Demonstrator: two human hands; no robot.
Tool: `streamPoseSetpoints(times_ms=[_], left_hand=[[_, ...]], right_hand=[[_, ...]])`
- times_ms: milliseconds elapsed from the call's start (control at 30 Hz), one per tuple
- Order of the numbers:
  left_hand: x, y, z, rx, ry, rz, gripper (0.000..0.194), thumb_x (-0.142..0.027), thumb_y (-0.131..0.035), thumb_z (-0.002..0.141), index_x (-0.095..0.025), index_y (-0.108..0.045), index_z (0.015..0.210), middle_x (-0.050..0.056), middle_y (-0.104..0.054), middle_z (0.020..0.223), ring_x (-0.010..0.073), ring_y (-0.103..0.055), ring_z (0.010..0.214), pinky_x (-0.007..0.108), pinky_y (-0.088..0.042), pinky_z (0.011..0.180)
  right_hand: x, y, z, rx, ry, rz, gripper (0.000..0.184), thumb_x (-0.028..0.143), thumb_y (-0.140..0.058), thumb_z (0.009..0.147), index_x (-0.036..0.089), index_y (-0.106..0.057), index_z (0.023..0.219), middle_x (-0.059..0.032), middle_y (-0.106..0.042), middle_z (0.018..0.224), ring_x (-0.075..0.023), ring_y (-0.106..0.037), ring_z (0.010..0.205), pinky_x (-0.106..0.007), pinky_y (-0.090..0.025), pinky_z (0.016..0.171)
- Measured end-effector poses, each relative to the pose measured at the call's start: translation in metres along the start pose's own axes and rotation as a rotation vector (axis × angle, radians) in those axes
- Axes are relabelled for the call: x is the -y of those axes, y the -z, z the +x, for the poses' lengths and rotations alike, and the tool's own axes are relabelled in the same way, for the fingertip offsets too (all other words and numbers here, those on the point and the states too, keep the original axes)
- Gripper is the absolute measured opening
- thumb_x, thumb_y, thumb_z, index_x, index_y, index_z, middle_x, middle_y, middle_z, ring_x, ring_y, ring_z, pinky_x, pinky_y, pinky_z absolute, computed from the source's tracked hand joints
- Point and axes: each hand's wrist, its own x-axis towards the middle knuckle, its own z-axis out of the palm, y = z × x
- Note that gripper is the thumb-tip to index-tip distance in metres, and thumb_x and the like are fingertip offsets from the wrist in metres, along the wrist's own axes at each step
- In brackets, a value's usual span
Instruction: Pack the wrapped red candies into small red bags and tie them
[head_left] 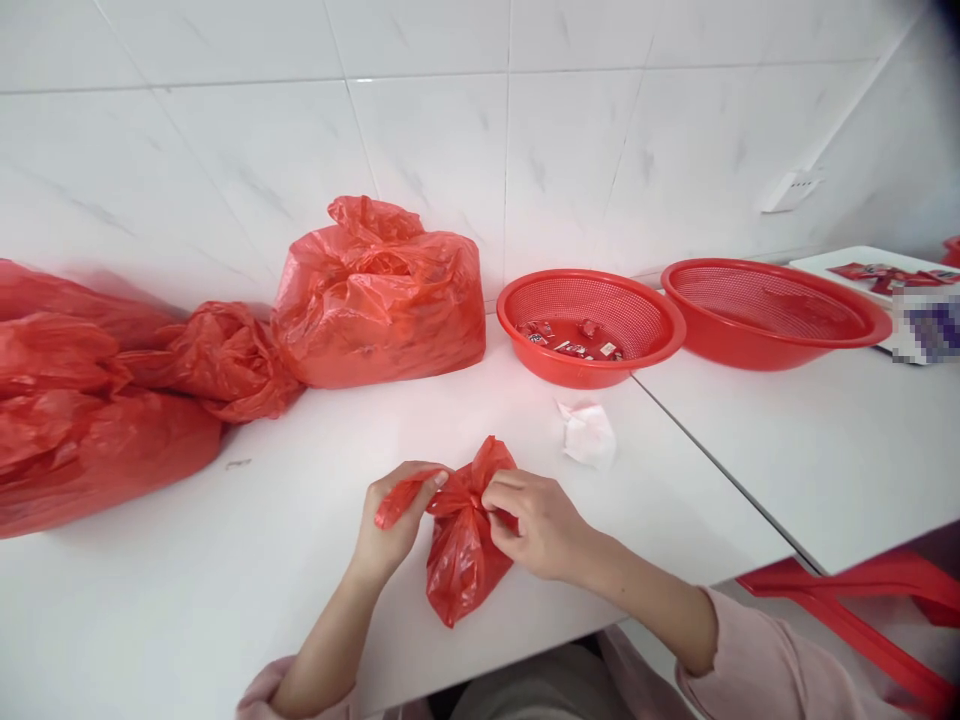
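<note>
A small red plastic bag (461, 565) rests on the white table near its front edge, its neck gathered into a knot at the top. My left hand (394, 515) is closed around one twisted end of the bag, on the left of the knot. Beside the knot on the right, my right hand (536, 520) pinches the bag's plastic between thumb and fingers. Another loose end of the bag sticks up behind the knot. What is inside the bag is hidden.
Big filled red bags (379, 310) stand at the back and left. Behind my hands are a red colander (592, 375) with several small packets and a second red colander (780, 345). A crumpled white wrapper (589, 435) lies nearby. A red stool (847, 585) stands at lower right.
</note>
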Motion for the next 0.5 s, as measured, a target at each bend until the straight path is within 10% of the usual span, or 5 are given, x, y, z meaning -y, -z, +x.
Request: streamPoseSetpoints(times_ms=[400, 500], left_hand=[[-0.001, -0.022, -0.013, -0.083, 0.183, -0.013, 0.039, -0.054, -0.056, 0.087, -0.019, -0.072, 0.092, 0.007, -0.075, 0.091, 0.0279, -0.068, 0.095, 0.037, -0.055, 0.079], [-0.001, -0.029, -0.023, -0.06, 0.146, 0.002, 0.046, -0.055, -0.047, 0.091, -0.02, -0.064, 0.116, 0.01, -0.069, 0.117, 0.0289, -0.062, 0.115, 0.041, -0.053, 0.091]], right_hand=[[-0.018, -0.011, -0.015, -0.005, -0.044, 0.002, 0.011, 0.009, -0.053, 0.08, 0.019, -0.056, 0.079, -0.0012, -0.062, 0.078, -0.0138, -0.055, 0.07, -0.025, -0.041, 0.062], [-0.023, -0.002, -0.018, -0.088, -0.127, 0.087, 0.012, 0.017, -0.051, 0.091, 0.021, -0.062, 0.091, -0.0034, -0.065, 0.088, -0.016, -0.059, 0.082, -0.029, -0.047, 0.073]])
